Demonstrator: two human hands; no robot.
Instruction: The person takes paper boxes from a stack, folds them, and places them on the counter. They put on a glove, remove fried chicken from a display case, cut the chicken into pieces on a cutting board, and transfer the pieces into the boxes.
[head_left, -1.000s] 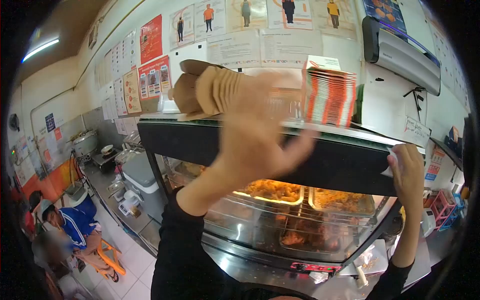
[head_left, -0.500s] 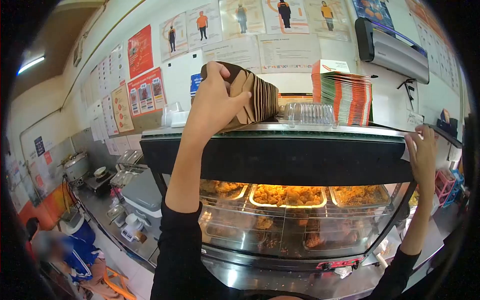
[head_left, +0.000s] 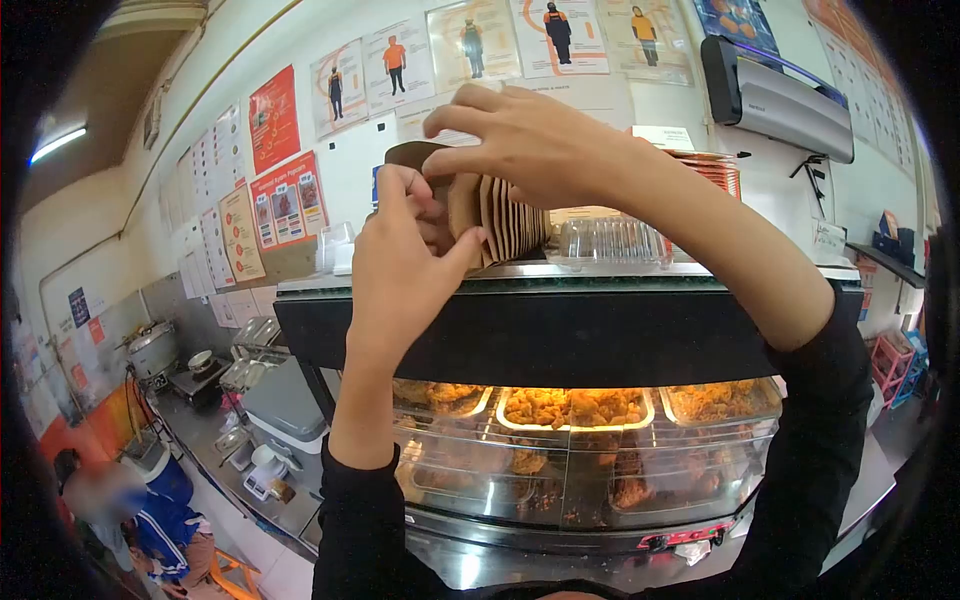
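A row of nested brown cardboard pieces (head_left: 508, 222) lies on top of the heated display case (head_left: 560, 325). My left hand (head_left: 408, 255) is at the row's left end, its fingers curled round the end piece and the thumb against the cardboard. Over that same end reaches my right hand (head_left: 510, 140), fingers apart and bent above the cardboard, with nothing seen in its grip; some fingertips are hidden. Beside the row sits a clear plastic container (head_left: 612, 242). Behind my right forearm stands a stack of red-edged boxes (head_left: 705, 172), partly covered.
Trays of fried food (head_left: 575, 407) show behind the case's glass. A grey cooler box (head_left: 290, 390) stands on the left counter. A person (head_left: 165, 520) is at the lower left. A laminator-like device (head_left: 785, 100) hangs on the wall at the upper right.
My right hand has left the case's right corner and swung left across to the brown cardboard. My left hand stays at the row's left end, slightly lower in view.
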